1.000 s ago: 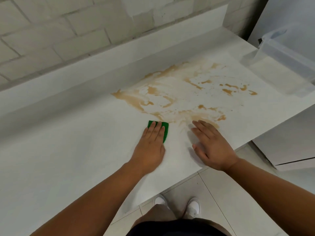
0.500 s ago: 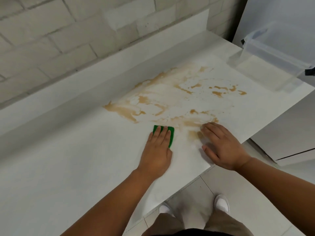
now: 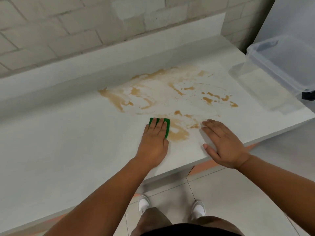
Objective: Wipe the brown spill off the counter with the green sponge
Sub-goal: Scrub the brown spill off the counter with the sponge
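green sponge [image 3: 167,125] pressed flat under left hand [image 3: 154,142] at brown spill [image 3: 170,92] near edge; right hand [image 3: 225,145] open, flat on desk [image 3: 68,142]; wiping underway; next: sweep across remaining smears

- The one camera sat on the person's head, close over the counter [image 3: 68,150].
- It faced forward and down, toward the brick wall [image 3: 68,23].

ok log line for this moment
left hand: flat on green sponge | right hand: flat on counter | brown spill: mostly unwiped
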